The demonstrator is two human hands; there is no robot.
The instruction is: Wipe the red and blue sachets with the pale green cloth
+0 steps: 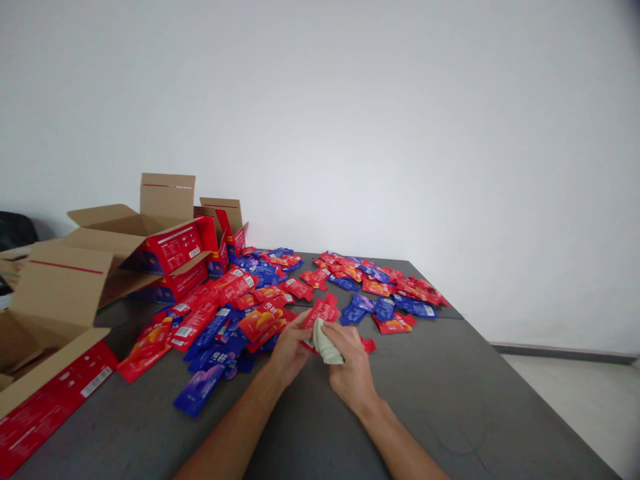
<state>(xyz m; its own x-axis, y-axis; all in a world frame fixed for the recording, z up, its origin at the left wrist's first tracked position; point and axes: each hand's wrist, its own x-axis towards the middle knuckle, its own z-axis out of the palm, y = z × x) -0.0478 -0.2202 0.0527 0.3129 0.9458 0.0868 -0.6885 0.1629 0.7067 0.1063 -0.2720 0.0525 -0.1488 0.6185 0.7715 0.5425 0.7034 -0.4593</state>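
Left hand (289,347) pinches one red packet (320,313), right hand (353,375) one cloth (327,347) (pale).

Bright, even, soft light, faint shadows, sharp centre, with wide-angle bending and darkening toward the corners.

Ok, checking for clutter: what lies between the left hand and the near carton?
Head view: between the left hand and the carton lie overlapping red sachets and blue sachets on the grey table.
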